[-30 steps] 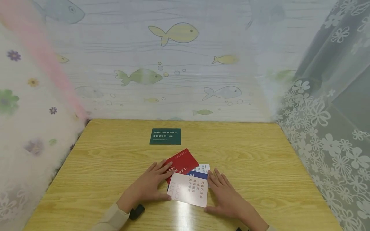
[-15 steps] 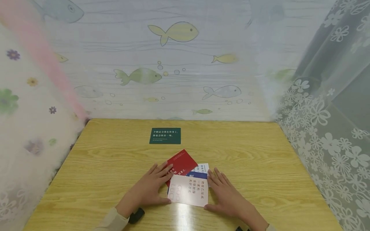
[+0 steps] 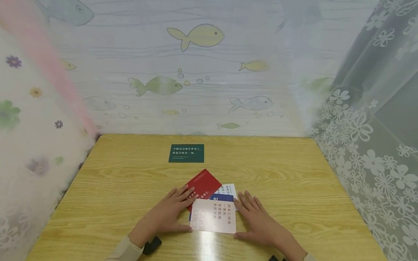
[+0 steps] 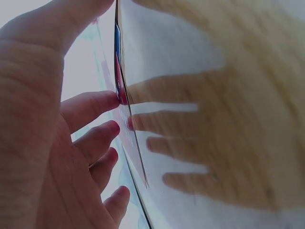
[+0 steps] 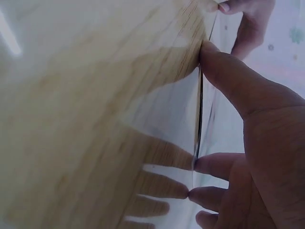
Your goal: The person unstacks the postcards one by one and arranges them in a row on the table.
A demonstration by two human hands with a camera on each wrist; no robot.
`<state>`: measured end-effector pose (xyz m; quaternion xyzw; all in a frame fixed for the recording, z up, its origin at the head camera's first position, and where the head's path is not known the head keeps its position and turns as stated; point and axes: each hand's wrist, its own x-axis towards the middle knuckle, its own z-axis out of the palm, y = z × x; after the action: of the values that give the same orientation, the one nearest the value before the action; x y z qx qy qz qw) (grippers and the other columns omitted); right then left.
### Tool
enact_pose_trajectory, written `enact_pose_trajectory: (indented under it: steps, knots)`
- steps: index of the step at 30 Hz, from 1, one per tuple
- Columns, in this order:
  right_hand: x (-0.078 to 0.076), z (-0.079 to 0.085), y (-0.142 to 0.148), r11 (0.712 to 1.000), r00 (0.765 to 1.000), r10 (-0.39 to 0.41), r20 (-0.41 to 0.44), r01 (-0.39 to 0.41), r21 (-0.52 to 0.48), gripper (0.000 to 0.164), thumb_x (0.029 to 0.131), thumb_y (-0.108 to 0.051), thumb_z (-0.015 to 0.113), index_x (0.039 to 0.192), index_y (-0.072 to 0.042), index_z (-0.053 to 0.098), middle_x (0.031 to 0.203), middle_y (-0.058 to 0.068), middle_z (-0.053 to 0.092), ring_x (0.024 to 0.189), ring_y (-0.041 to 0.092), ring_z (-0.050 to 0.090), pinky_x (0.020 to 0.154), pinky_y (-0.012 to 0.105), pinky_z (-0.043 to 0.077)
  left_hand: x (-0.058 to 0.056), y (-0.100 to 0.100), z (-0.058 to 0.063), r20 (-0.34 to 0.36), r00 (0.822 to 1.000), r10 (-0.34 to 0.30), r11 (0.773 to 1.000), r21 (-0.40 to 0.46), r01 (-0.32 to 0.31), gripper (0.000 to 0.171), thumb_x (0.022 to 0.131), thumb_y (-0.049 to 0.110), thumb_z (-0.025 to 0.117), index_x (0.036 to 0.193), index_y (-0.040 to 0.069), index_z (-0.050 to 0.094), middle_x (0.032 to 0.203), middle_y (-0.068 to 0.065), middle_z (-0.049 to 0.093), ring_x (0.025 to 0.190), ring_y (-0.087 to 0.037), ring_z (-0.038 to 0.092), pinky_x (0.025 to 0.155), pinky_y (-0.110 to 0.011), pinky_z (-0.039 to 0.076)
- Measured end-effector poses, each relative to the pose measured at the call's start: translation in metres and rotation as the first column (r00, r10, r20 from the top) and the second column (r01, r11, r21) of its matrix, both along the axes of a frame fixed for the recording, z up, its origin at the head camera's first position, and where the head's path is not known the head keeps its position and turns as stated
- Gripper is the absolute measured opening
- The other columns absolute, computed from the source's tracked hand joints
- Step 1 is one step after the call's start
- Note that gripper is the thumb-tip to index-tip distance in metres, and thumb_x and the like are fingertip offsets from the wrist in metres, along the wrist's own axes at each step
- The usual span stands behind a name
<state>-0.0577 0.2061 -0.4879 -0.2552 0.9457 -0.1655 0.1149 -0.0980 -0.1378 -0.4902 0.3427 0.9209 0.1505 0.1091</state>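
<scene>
A pale pink card (image 3: 213,216) lies on top of a loose pile on the wooden table. Below it show a dark blue card (image 3: 224,198), a red card (image 3: 203,185) set at a slant, and part of a white card (image 3: 231,189). My left hand (image 3: 169,212) rests at the pile's left side, its fingers on the red card and its thumb at the pink card's near corner. At the right side, the fingers and thumb of my right hand (image 3: 258,219) touch the cards' edges. Both wrist views show fingers extended along the cards' edge.
Farther back on the table (image 3: 277,163) lies a separate dark green card (image 3: 186,153) with white writing. A fish-print curtain (image 3: 202,90) hangs along the table's back edge, and flowered cloths hang at both sides.
The pink card has turned a little, so its edges lie squarer to me. The red and white cards have slid slightly left. My right hand has shifted slightly right.
</scene>
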Motion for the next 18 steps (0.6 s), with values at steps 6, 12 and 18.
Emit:
enact_pose_trajectory:
  steps: [6, 12, 18]
  knots:
    - [-0.0021, 0.0026, 0.0006, 1.0, 1.0, 0.008, 0.005, -0.007, -0.015, 0.104, 0.081, -0.067, 0.073, 0.157, -0.005, 0.037, 0.167, 0.02, 0.023, 0.156, 0.042, 0.009, 0.125, 0.062, 0.014, 0.003, 0.0002, 0.0015, 0.016, 1.0, 0.015, 1.0, -0.012, -0.015, 0.093, 0.082, 0.07, 0.069, 0.154, 0.016, 0.047, 0.164, -0.004, 0.037, 0.156, -0.03, 0.021, 0.126, -0.054, 0.022]
    - [-0.0044, 0.0047, 0.0004, 1.0, 1.0, 0.009, 0.018, -0.009, -0.008, 0.102, 0.08, -0.064, 0.076, 0.155, -0.006, 0.041, 0.168, 0.016, 0.022, 0.158, 0.038, 0.005, 0.128, 0.055, 0.007, 0.006, 0.001, 0.001, 0.036, 0.999, 0.024, 0.999, -0.024, -0.023, 0.091, 0.084, 0.069, 0.067, 0.155, 0.016, 0.045, 0.165, -0.005, 0.035, 0.156, -0.028, 0.024, 0.126, -0.052, 0.022]
    - [-0.005, 0.0071, -0.002, 1.0, 1.0, 0.021, 0.003, -0.021, -0.014, 0.099, 0.078, -0.06, 0.079, 0.153, -0.005, 0.046, 0.168, 0.016, 0.023, 0.158, 0.037, 0.005, 0.129, 0.051, 0.006, 0.0063, 0.0014, 0.0009, 0.036, 0.999, 0.022, 1.0, -0.014, -0.022, 0.091, 0.084, 0.068, 0.068, 0.155, 0.015, 0.045, 0.165, -0.005, 0.036, 0.155, -0.028, 0.026, 0.126, -0.053, 0.023]
